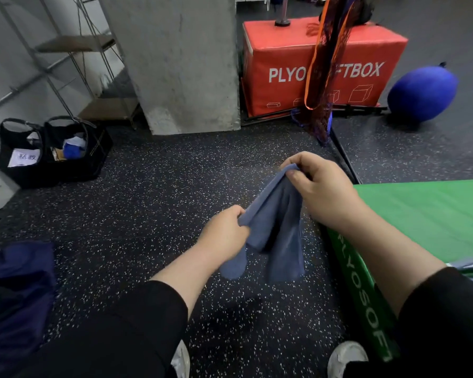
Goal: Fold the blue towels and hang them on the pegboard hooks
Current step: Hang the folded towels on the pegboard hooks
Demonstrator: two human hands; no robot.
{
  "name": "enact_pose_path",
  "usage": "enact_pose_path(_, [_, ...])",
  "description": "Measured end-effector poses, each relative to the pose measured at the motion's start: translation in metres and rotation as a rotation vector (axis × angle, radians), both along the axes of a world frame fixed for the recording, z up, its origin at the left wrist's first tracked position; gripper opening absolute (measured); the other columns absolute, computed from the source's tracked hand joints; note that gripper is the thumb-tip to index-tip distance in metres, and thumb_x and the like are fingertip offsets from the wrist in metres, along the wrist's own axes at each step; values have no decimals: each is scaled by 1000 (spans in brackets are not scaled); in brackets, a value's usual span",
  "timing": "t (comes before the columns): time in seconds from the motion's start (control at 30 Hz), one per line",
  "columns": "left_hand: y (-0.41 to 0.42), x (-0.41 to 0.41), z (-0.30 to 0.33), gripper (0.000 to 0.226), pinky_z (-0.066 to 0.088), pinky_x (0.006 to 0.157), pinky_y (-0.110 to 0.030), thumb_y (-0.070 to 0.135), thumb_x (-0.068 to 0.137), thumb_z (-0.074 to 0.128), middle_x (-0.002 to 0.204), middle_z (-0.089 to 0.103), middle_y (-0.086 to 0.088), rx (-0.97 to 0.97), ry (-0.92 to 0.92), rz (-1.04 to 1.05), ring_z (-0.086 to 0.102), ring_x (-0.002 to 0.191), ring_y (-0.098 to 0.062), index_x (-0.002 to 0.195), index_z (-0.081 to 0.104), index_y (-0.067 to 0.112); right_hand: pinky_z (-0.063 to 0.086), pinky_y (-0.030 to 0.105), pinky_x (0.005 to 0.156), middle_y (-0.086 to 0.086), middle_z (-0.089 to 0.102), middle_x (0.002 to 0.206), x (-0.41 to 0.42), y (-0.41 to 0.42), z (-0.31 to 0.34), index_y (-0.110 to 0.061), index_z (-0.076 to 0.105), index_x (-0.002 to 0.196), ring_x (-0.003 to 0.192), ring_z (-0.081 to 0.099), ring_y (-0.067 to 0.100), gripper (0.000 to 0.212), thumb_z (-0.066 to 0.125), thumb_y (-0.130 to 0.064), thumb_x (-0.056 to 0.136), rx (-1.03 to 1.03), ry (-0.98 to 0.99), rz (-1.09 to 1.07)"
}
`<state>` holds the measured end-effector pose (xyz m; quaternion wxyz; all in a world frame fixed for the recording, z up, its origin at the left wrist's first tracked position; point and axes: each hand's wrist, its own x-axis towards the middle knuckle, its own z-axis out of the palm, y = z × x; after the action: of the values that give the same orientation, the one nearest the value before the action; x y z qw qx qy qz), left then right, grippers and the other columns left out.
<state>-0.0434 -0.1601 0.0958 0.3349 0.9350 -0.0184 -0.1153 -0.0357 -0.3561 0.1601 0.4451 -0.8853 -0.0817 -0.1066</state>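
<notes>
A soft blue-grey cloth towel (273,227) hangs in mid-air at the centre of the frame, above the black rubber floor with white speckles (153,192), held up by both of the person's hands. The left hand (224,236) has its fingers curled tight round one bunched edge of the towel, lower and nearer the camera; the right hand (322,186) pinches the other edge between thumb and curled fingers, higher and further off, so the cloth slopes between them and its loose ends droop in two folds. Just beside the right forearm, at the right edge of the frame, lies a green padded plyo box (426,214) with white lettering down its side. Further back, in the upper right, stands a red padded plyo box (284,55), with an orange-and-black mesh net (325,77) dangling in front of it and a blue oval ball (423,96) on the floor to its right. A grey concrete pillar (180,64) rises at the top centre. In the upper left stands a thin metal-frame shelf (74,47), and below it a black open bag (52,154) with papers and something blue inside. A dark navy cloth (17,290) lies at the lower left. White shoes (344,358) show at the bottom edge.
</notes>
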Motion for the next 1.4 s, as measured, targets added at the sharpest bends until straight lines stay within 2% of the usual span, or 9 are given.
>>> enact_pose_path(0.1, [19, 6, -5, 25, 34, 58, -34, 13, 90, 49, 67, 53, 2, 216, -21, 64, 53, 72, -32, 66, 45, 20, 36, 13, 54, -24, 60, 64, -1, -6, -2, -26, 63, 91, 58, 50, -3, 15, 53, -18, 98, -10, 21, -66])
enact_pose_path(0.17, [35, 10, -6, 26, 38, 61, -32, 12, 92, 47, 67, 56, 1, 314, -21, 127, 53, 66, -27, 67, 51, 19, 42, 23, 61, -15, 62, 70, -1, -12, -3, -24, 62, 91, 64, 51, 1, 15, 51, -17, 97, 24, 25, -128])
enact_pose_path(0.37, [80, 21, 5, 17, 44, 64, -36, 10, 91, 48, 78, 65, -6, 268, -142, 253, 59, 78, -33, 83, 63, 14, 42, 32, 66, -9, 61, 72, 0, -26, -12, -20, 64, 90, 67, 52, 10, 16, 50, -15, 95, 56, 85, -230])
enact_pose_path(0.6, [97, 18, 22, 12, 37, 59, -29, 22, 102, 53, 85, 61, 3, -72, -306, 358, 51, 73, -13, 94, 62, 18, 46, 35, 75, -6, 68, 79, 6, -41, -18, -21, 73, 98, 76, 57, 12, 18, 56, -15, 98, 78, 88, -283])
enact_pose_path(0.8, [100, 23, 26, 14, 51, 77, -40, 25, 102, 56, 94, 69, -7, -412, -365, 480, 59, 83, -21, 95, 66, 19, 48, 37, 73, -7, 64, 72, 5, -41, -16, -21, 71, 93, 71, 55, 15, 17, 55, -17, 97, 91, 100, -331])
enact_pose_path(0.9, [98, 25, 28, 18, 50, 71, -41, 26, 101, 54, 81, 64, -6, -474, -372, 480, 53, 75, -18, 90, 66, 21, 54, 45, 74, -4, 65, 72, 4, -38, -13, -22, 70, 86, 71, 58, 19, 18, 53, -21, 93, 157, 132, -347])
enact_pose_path(1.07, [86, 26, 23, 18, 53, 65, -48, 23, 95, 67, 75, 60, -9, -600, -249, 595, 54, 71, -21, 81, 67, 12, 42, 41, 59, 5, 46, 66, 4, -28, -13, -5, 58, 77, 66, 43, 19, 25, 49, -28, 80, 293, 252, -357])
enact_pose_path(1.23, [58, 21, 20, 17, 56, 63, -39, 18, 90, 74, 82, 68, -13, -785, -63, 668, 63, 71, -24, 80, 63, 10, 41, 20, 42, 0, 41, 52, 2, -6, -19, -17, 46, 61, 51, 38, 16, 31, 45, -4, 89, 450, 456, -299])
enact_pose_path(1.4, [29, 13, 28, 18, 52, 66, -39, 21, 89, 76, 77, 67, -10, -886, -15, 665, 61, 69, -23, 80, 65, 12, 49, 29, 55, -2, 47, 48, -1, 16, -25, -15, 51, 66, 48, 45, 15, 27, 45, -5, 90, 585, 602, -229])
